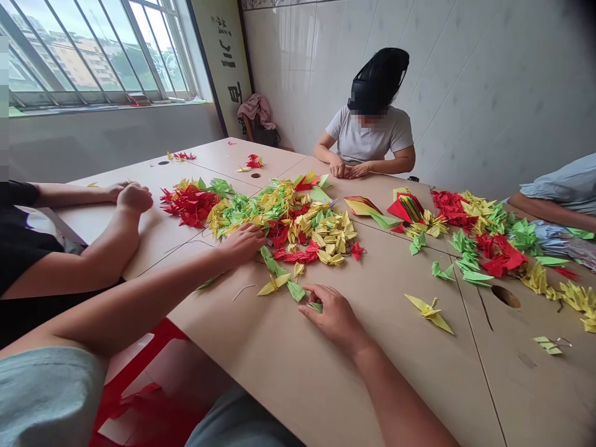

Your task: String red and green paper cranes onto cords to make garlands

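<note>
My left hand (pixel 242 244) lies palm down at the near edge of a heap of folded paper cranes (pixel 279 208), its fingers stretched out over the green and yellow ones. A line of green cranes (pixel 275 267) runs from beneath it toward my right hand (pixel 333 313). The thumb and fingers of my right hand curl around a green paper crane (pixel 315 307), which they partly hide. A yellow crane (pixel 273 285) and another green crane (pixel 295 290) lie between my hands. To the right, a single yellow crane (pixel 429 313) rests with its wings spread.
Stacks of coloured paper (pixel 407 208) lie beyond the heap, and more cranes (pixel 503 248) spread along the right. The table (pixel 288 372) has round holes, one at right (pixel 506 296). A person (pixel 372 130) sits opposite; others' arms rest at left (pixel 107 230) and right.
</note>
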### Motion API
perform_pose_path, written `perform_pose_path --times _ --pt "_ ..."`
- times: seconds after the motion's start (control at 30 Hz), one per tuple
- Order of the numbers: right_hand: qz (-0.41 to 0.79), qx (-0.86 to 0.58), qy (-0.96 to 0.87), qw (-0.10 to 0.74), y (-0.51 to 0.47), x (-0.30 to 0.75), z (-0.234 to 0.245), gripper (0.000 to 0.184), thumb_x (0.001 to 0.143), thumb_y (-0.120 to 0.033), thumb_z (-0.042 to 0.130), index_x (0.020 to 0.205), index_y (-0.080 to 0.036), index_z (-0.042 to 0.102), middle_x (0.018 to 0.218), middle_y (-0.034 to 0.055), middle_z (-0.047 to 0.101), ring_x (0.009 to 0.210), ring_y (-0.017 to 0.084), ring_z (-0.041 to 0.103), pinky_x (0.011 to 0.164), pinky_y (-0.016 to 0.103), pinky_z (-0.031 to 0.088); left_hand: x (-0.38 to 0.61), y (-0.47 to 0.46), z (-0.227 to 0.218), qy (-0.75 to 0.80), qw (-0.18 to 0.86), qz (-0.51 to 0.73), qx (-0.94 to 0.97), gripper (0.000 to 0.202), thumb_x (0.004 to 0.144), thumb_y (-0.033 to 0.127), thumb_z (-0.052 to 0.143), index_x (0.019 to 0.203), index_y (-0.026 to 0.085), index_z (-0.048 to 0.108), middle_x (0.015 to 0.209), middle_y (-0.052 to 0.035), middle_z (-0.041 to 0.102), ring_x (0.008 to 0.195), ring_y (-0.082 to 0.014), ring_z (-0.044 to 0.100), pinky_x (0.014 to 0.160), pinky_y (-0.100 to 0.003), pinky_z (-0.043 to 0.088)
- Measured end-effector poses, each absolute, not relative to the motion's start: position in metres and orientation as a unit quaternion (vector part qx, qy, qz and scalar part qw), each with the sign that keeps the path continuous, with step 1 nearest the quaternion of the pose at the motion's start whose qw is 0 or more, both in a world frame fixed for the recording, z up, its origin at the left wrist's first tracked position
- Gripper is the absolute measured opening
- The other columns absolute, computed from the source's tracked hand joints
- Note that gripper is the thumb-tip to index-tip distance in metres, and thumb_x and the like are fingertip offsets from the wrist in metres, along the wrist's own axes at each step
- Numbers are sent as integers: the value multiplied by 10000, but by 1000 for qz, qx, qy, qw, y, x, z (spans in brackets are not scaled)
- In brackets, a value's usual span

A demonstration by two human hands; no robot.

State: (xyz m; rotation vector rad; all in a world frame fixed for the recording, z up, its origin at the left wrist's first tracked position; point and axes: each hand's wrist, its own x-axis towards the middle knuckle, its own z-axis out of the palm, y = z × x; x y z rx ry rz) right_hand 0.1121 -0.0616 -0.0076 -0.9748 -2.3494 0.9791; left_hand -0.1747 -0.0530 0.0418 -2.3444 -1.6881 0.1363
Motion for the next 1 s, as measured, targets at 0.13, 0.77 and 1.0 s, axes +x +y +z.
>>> perform_pose_path --times 0.13,0.77,1.0 --pt "336 -358 -846 210 -62 111 -10 297 803 -150 651 1098 -176 672 839 27 641 837 205 607 793 323 457 -181 -53 41 -583 127 45 -802 166 855 130 559 948 180 688 964 -99 708 1043 -260 625 1023 -417 408" --pt "436 -443 -735 271 -22 166 9 349 773 -364 611 1039 -161 712 741 -2 620 710 158 578 697 301 496 -145 -71 51 -561 -45 -121 -817 299 915 334 503 1140 175 620 1043 -105 697 908 -218 673 777 -313 530" --pt "527 -430 -664 311 -11 177 2 365 726 -335 656 1038 -152 703 773 14 654 723 151 606 676 288 516 -140 -65 44 -559 -102 -156 -808 322 955 367 410 1120 171 606 1053 -110 699 888 -210 673 749 -303 522"
